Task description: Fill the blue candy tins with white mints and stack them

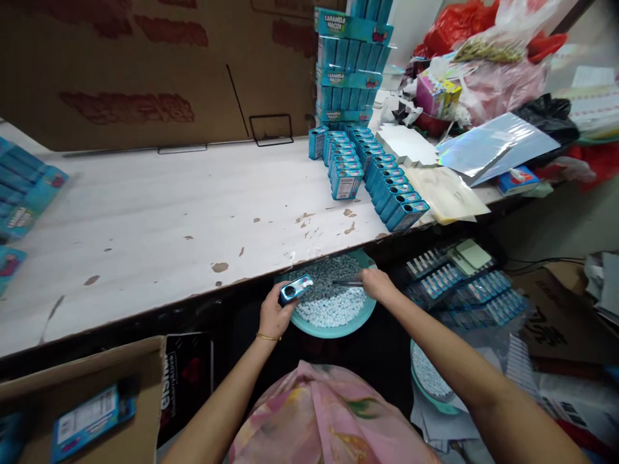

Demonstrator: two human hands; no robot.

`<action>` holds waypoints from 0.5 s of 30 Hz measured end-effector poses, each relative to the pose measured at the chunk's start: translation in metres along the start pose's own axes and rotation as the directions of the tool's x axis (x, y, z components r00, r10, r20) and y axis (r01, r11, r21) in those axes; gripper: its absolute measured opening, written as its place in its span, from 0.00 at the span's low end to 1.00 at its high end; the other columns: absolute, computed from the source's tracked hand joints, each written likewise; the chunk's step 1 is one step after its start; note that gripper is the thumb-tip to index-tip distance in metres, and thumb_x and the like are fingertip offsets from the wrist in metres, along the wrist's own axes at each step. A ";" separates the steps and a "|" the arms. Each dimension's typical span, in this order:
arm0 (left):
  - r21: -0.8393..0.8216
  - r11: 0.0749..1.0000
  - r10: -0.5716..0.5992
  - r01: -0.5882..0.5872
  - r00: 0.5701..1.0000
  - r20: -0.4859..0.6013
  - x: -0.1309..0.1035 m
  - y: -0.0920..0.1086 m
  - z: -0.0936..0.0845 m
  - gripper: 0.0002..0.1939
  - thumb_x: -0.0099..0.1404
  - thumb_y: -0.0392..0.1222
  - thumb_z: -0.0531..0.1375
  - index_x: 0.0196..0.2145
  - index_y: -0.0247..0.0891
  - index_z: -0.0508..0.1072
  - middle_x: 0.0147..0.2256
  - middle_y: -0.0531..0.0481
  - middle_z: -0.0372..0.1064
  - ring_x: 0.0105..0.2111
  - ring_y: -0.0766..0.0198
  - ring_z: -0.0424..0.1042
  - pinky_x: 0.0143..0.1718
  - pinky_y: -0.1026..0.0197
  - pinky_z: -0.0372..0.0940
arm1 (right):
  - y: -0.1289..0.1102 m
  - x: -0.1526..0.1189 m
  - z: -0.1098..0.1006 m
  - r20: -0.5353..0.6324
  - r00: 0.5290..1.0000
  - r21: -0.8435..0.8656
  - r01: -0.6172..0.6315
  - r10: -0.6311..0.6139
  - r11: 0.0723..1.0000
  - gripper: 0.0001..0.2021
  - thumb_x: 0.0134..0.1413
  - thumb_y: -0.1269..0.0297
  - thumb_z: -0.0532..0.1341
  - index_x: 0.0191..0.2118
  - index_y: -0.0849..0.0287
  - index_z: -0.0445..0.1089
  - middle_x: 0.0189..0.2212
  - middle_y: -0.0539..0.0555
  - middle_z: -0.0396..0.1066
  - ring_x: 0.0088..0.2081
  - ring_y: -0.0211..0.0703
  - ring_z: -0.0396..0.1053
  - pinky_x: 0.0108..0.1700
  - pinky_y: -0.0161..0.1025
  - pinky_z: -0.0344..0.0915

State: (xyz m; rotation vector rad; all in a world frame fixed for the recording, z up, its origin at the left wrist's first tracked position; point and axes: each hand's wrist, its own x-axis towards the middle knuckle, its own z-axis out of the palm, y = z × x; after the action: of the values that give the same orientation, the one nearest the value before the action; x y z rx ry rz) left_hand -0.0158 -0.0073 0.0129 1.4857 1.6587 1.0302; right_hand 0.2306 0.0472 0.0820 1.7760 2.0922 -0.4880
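Note:
My left hand [275, 317] is wrapped round a small blue candy box [296, 290], held tilted over the left rim of a turquoise basin [338, 331]. The box's top has a dark round hole, and a few white pieces show at its right end. Small white pellet candies [329, 310] fill much of the basin. At the basin's right side my right hand [376, 284] is closed on a thin dark tool [346, 282], which points left over the candies. Its far end is hard to make out, so I cannot tell its kind.
Rows of small blue boxes [347, 183] stand on the white table [184, 219], with stacked display packs [353, 55] behind them. A large cardboard box [159, 71] lines the back. Another basin [435, 386] sits low right. An open carton [145, 386] is low left.

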 end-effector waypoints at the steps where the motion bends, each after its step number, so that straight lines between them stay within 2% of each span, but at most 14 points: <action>1: -0.016 1.000 -0.017 0.017 1.000 -0.013 0.000 -0.001 -0.003 0.18 0.49 0.41 0.58 0.41 0.38 0.65 0.37 0.49 0.67 0.37 0.62 0.67 0.42 0.59 0.61 | -0.001 0.009 0.018 0.012 0.999 0.022 -0.031 0.031 0.999 0.16 0.49 0.77 0.47 0.39 0.62 0.69 0.38 0.62 0.69 0.43 0.47 0.65 0.41 0.39 0.59; 3: -0.047 0.998 -0.041 0.039 0.998 -0.037 -0.001 -0.002 -0.006 0.19 0.49 0.42 0.59 0.40 0.38 0.65 0.36 0.50 0.68 0.36 0.63 0.67 0.41 0.60 0.61 | -0.015 0.026 0.052 0.026 0.999 0.072 -0.044 0.042 0.996 0.16 0.50 0.77 0.47 0.38 0.64 0.70 0.37 0.63 0.69 0.42 0.46 0.66 0.41 0.38 0.59; 5: -0.068 0.996 -0.056 0.052 0.997 -0.060 -0.002 -0.003 -0.008 0.19 0.49 0.44 0.59 0.40 0.38 0.65 0.36 0.51 0.68 0.36 0.63 0.67 0.41 0.61 0.61 | -0.038 0.041 0.080 0.032 0.999 0.151 -0.025 0.020 0.988 0.16 0.50 0.76 0.48 0.39 0.61 0.71 0.38 0.61 0.70 0.43 0.44 0.66 0.42 0.36 0.59; 8: -0.068 0.995 -0.084 0.078 0.993 -0.086 -0.004 -0.004 -0.012 0.20 0.48 0.45 0.60 0.40 0.38 0.65 0.35 0.51 0.68 0.35 0.64 0.67 0.40 0.61 0.61 | -0.066 0.058 0.105 0.017 1.000 0.290 0.016 -0.022 0.957 0.17 0.49 0.76 0.50 0.42 0.56 0.70 0.40 0.56 0.71 0.44 0.41 0.66 0.42 0.33 0.59; 11: -0.070 0.993 -0.102 0.096 0.990 -0.099 -0.004 -0.003 -0.016 0.21 0.48 0.46 0.60 0.40 0.38 0.65 0.35 0.51 0.68 0.35 0.64 0.67 0.40 0.60 0.61 | -0.064 0.065 0.111 -0.004 0.998 0.414 0.060 -0.064 0.908 0.15 0.49 0.74 0.52 0.40 0.56 0.71 0.38 0.53 0.72 0.41 0.40 0.67 0.41 0.32 0.60; 15: -0.079 0.993 -0.102 0.093 0.986 -0.132 -0.003 0.003 -0.021 0.21 0.47 0.46 0.61 0.39 0.37 0.66 0.35 0.50 0.68 0.34 0.63 0.67 0.40 0.60 0.62 | -0.031 0.057 0.096 -0.042 0.993 0.531 0.119 -0.114 0.839 0.13 0.48 0.72 0.55 0.39 0.56 0.72 0.34 0.49 0.73 0.35 0.37 0.69 0.37 0.31 0.62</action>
State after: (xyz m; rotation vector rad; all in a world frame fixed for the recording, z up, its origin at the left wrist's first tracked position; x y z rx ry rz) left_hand -0.0323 -0.0129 0.0248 1.2994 1.7509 1.1466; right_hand 0.1954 0.0457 -0.0283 1.9276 2.2242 -1.2021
